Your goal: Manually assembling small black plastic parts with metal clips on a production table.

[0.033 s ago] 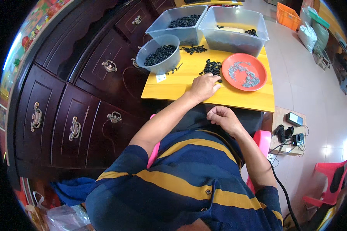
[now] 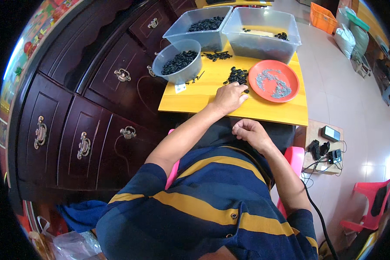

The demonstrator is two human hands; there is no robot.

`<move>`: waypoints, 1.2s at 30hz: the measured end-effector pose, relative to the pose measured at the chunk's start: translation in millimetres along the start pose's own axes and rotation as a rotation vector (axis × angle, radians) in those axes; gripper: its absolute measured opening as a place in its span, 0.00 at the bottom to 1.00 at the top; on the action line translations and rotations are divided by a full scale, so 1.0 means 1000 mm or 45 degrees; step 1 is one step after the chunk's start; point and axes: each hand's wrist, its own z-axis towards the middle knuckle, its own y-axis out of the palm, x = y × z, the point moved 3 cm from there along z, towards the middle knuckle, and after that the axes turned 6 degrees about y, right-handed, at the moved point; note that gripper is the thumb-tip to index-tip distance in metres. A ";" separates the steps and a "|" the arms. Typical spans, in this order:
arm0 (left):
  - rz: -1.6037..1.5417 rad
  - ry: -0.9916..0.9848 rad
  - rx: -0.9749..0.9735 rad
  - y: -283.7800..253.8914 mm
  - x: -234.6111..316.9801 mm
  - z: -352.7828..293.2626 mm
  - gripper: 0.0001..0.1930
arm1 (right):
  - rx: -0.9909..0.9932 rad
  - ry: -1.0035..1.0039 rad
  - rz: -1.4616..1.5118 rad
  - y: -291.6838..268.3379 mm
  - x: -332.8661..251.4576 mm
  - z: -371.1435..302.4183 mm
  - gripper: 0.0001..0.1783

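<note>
My left hand (image 2: pixel 230 98) rests on the yellow tabletop (image 2: pixel 203 96), at the front edge of a pile of small black plastic parts (image 2: pixel 236 75). Its fingers are bent together, hiding whatever they hold; one loose black piece lies beside the fingertips. Below the table's near edge, over my lap, my right hand (image 2: pixel 250 132) has thumb and fingers drawn together in a pinch. What sits in that pinch is too small to make out. A red-orange round plate (image 2: pixel 269 96) with many thin grey metal pins (image 2: pixel 281 90) stands just right of the pile.
Behind the pile stand a round clear tub (image 2: pixel 190 74) of black parts and two clear rectangular bins (image 2: pixel 199 39). More black pieces (image 2: pixel 216 56) lie between them. Dark wooden drawers (image 2: pixel 104 86) line the left. At right, a small stand (image 2: pixel 320 167) carries chargers and cables.
</note>
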 end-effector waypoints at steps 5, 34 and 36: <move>0.007 -0.011 -0.031 0.009 0.000 0.006 0.10 | 0.023 0.022 0.034 -0.001 -0.003 -0.001 0.05; -0.487 0.095 0.138 -0.019 0.067 -0.029 0.07 | 0.593 -0.218 0.777 -0.034 0.007 0.006 0.11; -0.425 0.146 0.078 -0.020 0.070 -0.023 0.07 | 0.588 -0.249 0.808 -0.038 0.009 0.005 0.10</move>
